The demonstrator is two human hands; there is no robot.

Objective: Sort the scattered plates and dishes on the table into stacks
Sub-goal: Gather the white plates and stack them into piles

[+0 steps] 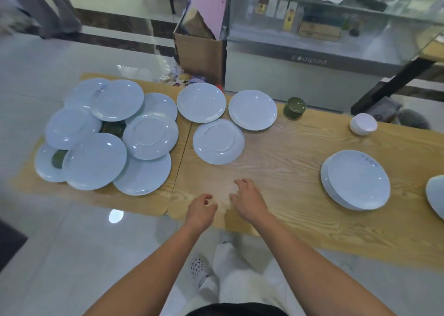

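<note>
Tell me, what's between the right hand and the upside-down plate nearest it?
Nothing but bare wooden table between right hand and upside-down plate, in the head view.

Bare worktop [283, 171] runs through the frame's centre, between the overlapping plate heap [105, 135] at left and the neat plate stack [355, 180] at right. Three single plates [218, 141] block the upper centre; a green cup [294, 108] and white bowls [363, 124] stand further right.

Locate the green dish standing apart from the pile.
Head view: the green dish sits at the far edge of the table, just right of a white plate.
</note>
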